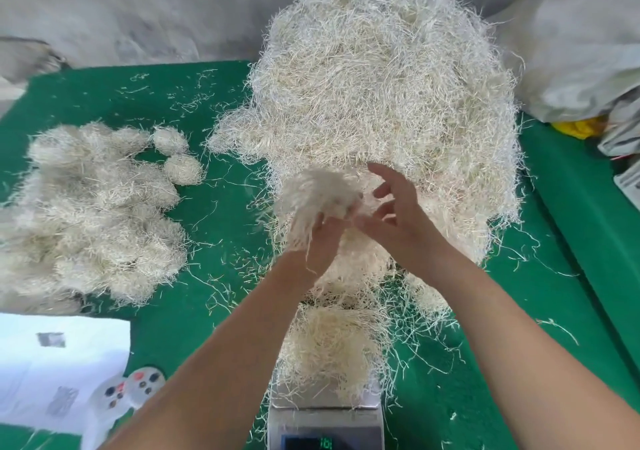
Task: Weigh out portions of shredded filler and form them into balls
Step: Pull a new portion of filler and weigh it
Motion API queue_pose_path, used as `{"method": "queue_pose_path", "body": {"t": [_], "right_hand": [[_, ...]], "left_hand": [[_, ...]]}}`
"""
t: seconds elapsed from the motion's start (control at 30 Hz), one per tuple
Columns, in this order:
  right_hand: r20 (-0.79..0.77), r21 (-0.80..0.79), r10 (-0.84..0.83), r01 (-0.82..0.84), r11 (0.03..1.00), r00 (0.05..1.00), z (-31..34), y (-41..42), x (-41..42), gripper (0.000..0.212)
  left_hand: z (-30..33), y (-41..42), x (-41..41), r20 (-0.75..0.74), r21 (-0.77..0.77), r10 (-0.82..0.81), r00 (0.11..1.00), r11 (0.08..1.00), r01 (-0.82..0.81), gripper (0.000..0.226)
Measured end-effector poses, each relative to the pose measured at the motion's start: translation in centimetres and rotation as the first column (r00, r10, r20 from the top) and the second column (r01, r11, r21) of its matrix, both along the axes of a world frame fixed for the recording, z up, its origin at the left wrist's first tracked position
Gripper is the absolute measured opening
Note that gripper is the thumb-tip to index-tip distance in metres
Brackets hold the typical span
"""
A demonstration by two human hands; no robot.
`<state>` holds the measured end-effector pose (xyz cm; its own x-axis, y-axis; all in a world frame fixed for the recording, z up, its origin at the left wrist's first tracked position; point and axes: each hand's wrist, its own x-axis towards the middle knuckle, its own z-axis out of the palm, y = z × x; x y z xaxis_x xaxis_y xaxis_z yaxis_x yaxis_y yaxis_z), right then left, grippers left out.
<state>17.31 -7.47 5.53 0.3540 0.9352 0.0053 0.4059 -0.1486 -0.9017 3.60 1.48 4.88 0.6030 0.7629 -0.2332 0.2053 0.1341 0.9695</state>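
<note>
**Shredded filler worked above the scale**

Green worktop [214, 214] lay strewn with pale strands, grey sheeting hanging behind it. At twelve o'clock rose the big heap of shredded filler [381, 96]; at nine o'clock sat a cluster of finished balls [93, 207]. The left hand [322, 238] cupped a loose clump [318, 197], fingers curled under it. The right hand [398, 217] hovered just beside, fingers spread and holding nothing. At six o'clock a further portion [329, 345] rested on the digital scale [325, 429], its reading blurred. Such filler looked feather-light, springy and prone to shedding, so it probably needed cupping from below and gentle rolling between both palms.
</note>
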Motion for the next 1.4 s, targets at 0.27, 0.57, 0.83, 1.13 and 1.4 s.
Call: {"method": "queue_pose_path", "body": {"t": [0.27,0.57,0.83,1.13,1.4], "right_hand": [[0.221,-0.174,0.126,-0.088,0.981,0.967,-5.7,2.6,-1.6,0.029],[0.571,-0.457,0.012,0.306,0.835,0.821,-8.0,1.7,3.7,0.012],[-0.637,-0.663,-0.721,0.284,0.693,0.272,-7.8,4.1,8.7,0.022],[-0.187,-0.496,-0.283,0.159,0.854,0.941,-3.2,5.8,9.6,0.077],[0.391,-0.554,0.189,0.066,0.830,0.901,5.0,4.6,10.1,0.060]], "left_hand": [[2.7,1.2,-1.2,0.503,-0.302,0.208,0.839,0.952,-0.055,0.034],[2.5,5.5,-5.1,0.303,-0.581,0.712,0.633,0.665,-0.470,0.044],[-2.0,1.2,-5.8,0.079,-0.483,0.552,0.830,0.750,-0.452,0.050],[-4.1,-1.2,-8.6,-0.546,0.068,-0.130,0.828,0.978,0.198,0.041],[1.7,-1.7,-7.8,-0.836,0.267,-0.130,0.533,0.752,0.602,0.086]]}}
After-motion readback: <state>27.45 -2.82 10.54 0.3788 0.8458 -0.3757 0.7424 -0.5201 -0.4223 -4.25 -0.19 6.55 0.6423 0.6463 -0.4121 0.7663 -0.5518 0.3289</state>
